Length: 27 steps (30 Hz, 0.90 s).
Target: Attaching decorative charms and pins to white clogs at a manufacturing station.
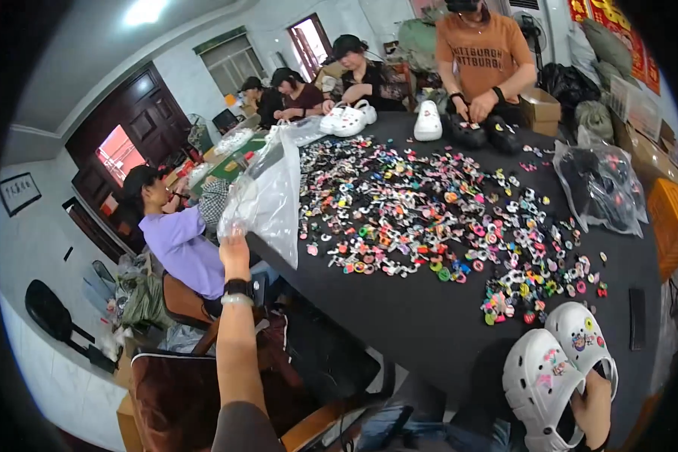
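Stretched out to the left, my left hand point(233, 247) is closed on a clear plastic bag point(273, 200), which hangs over the table's left edge. At the lower right my right hand point(595, 403) grips a pair of white clogs; part of its fingers is hidden at their heel openings. The nearer clog point(536, 373) carries pink charms on its toe, and the other clog point(578, 335) carries several coloured ones. Beyond them, small colourful shoe charms point(399, 207) lie spread over the black tabletop point(361, 305).
Across the table, a person in an orange shirt point(482, 56) handles black clogs point(467, 134). White clogs point(346, 120) stand at the far side. A bagged black item point(604, 188) lies at the right. A person in purple point(177, 241) sits left, near a brown chair point(196, 399).
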Available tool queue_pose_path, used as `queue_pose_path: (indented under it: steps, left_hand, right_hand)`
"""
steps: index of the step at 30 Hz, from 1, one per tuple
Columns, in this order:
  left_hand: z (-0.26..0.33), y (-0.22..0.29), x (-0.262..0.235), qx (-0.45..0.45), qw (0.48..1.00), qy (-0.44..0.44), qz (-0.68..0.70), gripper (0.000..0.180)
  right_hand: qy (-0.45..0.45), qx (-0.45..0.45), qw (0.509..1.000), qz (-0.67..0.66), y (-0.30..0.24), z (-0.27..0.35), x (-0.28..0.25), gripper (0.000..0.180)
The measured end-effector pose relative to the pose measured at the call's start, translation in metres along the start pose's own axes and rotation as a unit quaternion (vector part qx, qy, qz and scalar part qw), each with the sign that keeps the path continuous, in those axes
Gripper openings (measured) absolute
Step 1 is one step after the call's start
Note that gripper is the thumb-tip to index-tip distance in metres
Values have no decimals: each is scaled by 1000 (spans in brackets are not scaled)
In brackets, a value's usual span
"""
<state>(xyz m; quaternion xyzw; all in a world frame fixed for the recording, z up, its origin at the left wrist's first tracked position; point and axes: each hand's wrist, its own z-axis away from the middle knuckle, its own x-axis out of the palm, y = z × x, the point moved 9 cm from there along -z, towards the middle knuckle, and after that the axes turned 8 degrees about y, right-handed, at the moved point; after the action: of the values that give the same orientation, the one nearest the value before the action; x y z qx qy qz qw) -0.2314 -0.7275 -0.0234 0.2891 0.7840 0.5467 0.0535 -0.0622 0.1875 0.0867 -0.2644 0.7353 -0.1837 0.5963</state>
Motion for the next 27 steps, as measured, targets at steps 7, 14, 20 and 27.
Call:
queue_pose_path:
  steps: [7,14,20,27]
  left_hand:
    - [-33,-19,175,80,951,-115,-274,52]
    - [112,37,247,-169,972,-131,-98,117]
    - [222,96,240,-43,961,-270,-45,97]
    - [488,230,235,181,773,-597,-113,86]
  right_hand:
    - [-16,1,992,128,13,7,-10,33]
    - [-25,36,988,148,30,43,-6,37]
    - [22,96,995,9,37,16,3,37]
    - [124,58,991,-12,-1,-2,12,39]
